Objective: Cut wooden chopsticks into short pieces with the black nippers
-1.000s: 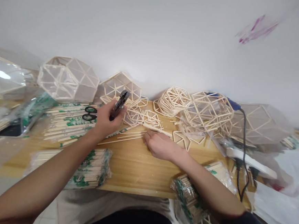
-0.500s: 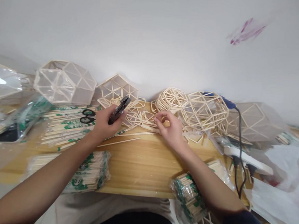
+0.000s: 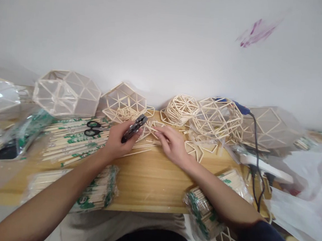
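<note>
My left hand (image 3: 120, 139) is closed around a dark plier-like hand tool (image 3: 134, 128), its head pointing up and to the right. My right hand (image 3: 173, 144) pinches a thin wooden stick (image 3: 152, 128) whose end points left, toward the tool. Behind both hands lie loose sticks and small stick frames, partly hidden by the fingers. An open stick frame with paper sides (image 3: 125, 100) leans at the wall, with short cut sticks in it. To the right of it sit a ball-shaped stick frame (image 3: 182, 109) and a larger one (image 3: 218, 115).
Black-handled scissors (image 3: 92, 128) rest on wrapped chopsticks (image 3: 73, 139) at left. Bagged chopstick bundles (image 3: 100, 188) lie along the table's front edge, another (image 3: 205, 209) under my right forearm. A power strip (image 3: 267, 169), a cord and a blue-handled tool (image 3: 241, 108) are at right.
My left hand has moved slightly right and down with the tool. My right hand has shifted left, away from the stick pile, and a stick now shows at its fingertips.
</note>
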The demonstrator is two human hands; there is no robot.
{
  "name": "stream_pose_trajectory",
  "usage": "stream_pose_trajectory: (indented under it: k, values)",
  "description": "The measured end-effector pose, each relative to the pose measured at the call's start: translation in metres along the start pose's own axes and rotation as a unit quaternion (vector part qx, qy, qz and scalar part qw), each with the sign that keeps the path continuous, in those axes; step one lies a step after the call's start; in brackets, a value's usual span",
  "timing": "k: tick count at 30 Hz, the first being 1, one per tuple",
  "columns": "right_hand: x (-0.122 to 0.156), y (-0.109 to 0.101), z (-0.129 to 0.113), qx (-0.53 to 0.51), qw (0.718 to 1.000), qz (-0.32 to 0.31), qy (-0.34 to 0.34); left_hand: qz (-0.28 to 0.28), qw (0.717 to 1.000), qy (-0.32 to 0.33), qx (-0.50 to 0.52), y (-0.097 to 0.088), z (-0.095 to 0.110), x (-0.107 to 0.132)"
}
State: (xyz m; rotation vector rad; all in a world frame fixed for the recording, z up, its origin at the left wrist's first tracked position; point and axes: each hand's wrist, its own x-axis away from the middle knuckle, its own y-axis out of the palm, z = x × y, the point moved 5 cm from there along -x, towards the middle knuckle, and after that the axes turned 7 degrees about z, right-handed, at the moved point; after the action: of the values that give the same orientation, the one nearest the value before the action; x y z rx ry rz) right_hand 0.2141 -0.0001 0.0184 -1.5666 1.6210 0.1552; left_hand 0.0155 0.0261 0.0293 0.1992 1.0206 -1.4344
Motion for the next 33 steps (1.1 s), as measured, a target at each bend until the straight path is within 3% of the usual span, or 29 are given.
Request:
stream_pose_trajectory:
  k: [3, 6, 13, 18, 22, 27, 33]
  values:
    - [-0.001, -0.012, 0.002, 0.008, 0.997, 0.07, 0.004, -0.002, 1.0, -0.008, -0.023, -0.004, -0.003, 0.0]
    - [-0.001, -0.016, 0.008, -0.007, 0.996, 0.074, 0.053, -0.028, 0.998, -0.017, -0.049, -0.004, -0.008, 0.0]
    - [0.0, -0.007, 0.019, -0.007, 0.992, -0.027, 0.123, -0.043, 0.992, -0.011, -0.114, -0.003, -0.015, 0.0]
    - [0.003, 0.003, 0.027, 0.04, 0.972, -0.189, 0.137, -0.033, 0.992, 0.03, -0.115, -0.002, -0.011, -0.001]
    - [0.007, 0.006, 0.032, 0.124, 0.948, -0.268, 0.121, -0.019, 0.992, 0.05, -0.11, -0.002, -0.009, 0.0]
    - [0.01, 0.009, 0.035, 0.159, 0.928, -0.312, 0.127, -0.018, 0.993, 0.055, -0.106, 0.0, -0.008, 0.001]
    - [0.012, 0.009, 0.037, 0.134, 0.929, -0.314, 0.141, -0.024, 0.991, 0.061, -0.116, 0.002, -0.009, 0.002]
